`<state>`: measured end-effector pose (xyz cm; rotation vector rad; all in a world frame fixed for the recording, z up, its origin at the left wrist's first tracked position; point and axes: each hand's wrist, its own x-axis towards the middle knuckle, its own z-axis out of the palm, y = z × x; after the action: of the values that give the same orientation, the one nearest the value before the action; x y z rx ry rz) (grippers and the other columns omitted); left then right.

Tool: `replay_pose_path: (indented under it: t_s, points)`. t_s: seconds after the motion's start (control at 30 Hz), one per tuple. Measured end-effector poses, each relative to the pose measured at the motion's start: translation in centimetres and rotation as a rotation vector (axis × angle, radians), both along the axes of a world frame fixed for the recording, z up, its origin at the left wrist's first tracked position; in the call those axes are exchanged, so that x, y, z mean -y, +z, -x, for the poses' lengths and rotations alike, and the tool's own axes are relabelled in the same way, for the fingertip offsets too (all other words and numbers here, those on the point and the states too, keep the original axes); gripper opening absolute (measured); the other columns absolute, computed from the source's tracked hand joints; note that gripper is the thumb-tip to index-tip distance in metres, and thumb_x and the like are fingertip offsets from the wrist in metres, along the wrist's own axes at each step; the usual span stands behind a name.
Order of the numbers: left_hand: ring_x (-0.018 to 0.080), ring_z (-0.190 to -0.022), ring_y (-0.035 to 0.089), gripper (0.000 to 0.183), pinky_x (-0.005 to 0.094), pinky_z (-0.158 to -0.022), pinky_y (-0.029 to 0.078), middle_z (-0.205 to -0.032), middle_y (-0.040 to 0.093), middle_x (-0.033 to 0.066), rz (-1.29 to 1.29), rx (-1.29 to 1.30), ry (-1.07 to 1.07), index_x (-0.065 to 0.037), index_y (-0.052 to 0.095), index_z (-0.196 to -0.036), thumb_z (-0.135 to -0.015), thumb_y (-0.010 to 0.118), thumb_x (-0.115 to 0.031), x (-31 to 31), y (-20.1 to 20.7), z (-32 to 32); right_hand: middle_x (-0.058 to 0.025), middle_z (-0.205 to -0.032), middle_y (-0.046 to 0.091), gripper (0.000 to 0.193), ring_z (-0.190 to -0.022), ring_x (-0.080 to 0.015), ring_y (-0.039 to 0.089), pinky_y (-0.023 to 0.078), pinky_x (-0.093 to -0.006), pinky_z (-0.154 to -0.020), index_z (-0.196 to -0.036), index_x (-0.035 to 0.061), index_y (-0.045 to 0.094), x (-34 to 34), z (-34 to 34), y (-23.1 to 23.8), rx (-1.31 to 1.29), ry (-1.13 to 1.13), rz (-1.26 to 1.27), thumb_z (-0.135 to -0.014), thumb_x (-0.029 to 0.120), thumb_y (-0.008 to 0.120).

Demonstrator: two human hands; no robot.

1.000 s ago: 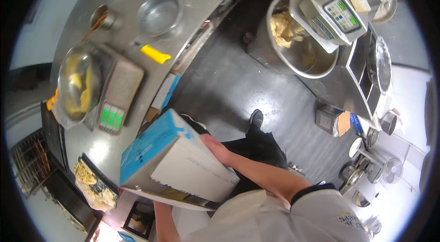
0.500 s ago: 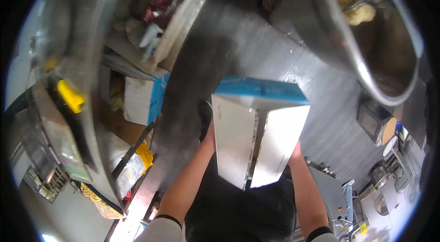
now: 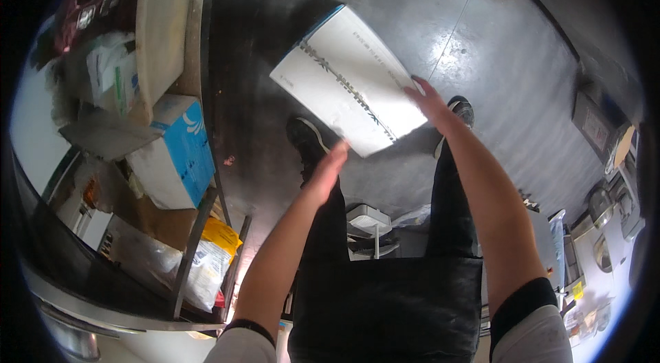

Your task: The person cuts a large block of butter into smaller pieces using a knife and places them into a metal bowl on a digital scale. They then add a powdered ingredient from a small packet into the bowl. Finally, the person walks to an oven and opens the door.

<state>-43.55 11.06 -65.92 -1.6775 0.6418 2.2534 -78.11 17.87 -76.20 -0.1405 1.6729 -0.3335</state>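
Observation:
A white cardboard box (image 3: 357, 84) with a sliver of blue on its far side is tilted at an angle over the dark floor, beyond my feet. Its top flaps meet along a jagged seam and look closed. My right hand (image 3: 430, 103) grips the right corner, thumb and fingers around the edge. At the near left corner, my left hand (image 3: 328, 174) presses against the side with its fingers close together; part of its hold is hidden. Whether the box's underside touches the floor, I cannot tell.
Left of me stands a metal rack (image 3: 196, 246) holding a blue and white carton (image 3: 182, 150) and a white and yellow bag (image 3: 216, 260). Above the carton is a pale tub (image 3: 165, 26). My shoes (image 3: 460, 112) stand on the dark floor (image 3: 495, 74). A grey box (image 3: 595, 122) lies at the right.
The box has gone down and away from me and turned, its flaps now folded flat. My view has shifted; the large metal bowl at the upper right is out of sight.

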Motion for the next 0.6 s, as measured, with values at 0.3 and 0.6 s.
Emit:
replay_pose_path:
  t_s: [0.3, 0.6]
  points:
    - [0.0385, -0.149, 0.055, 0.036, 0.0657, -0.128, 0.034, -0.152, 0.065, 0.0137, 0.408, 0.036, -1.022, -0.014, 0.073, -0.136, -0.102, 0.072, -0.024, -1.1, 29.4, -3.9, -0.0179, -0.177, 0.031, 0.123, -0.156, -0.0424, 0.042, 0.044, -0.0547, -0.123, -0.179, 0.0285, 0.004, -4.5, -9.1, 3.4, -0.065, -0.942, -0.332, -0.093, 0.062, 0.085]
    - [0.0347, -0.124, 0.07, 0.03, 0.0631, -0.114, 0.048, -0.123, 0.077, 0.0064, 0.593, 0.069, -0.993, -0.014, 0.077, -0.111, -0.083, 0.079, -0.025, -0.1, 28.4, -4.3, -0.0128, -0.179, 0.03, 0.104, -0.156, -0.0376, 0.043, 0.036, -0.0602, -0.126, -0.177, 0.027, 0.019, -6.9, -15.1, 0.2, 0.066, -1.219, -0.098, -0.099, 0.074, 0.07]
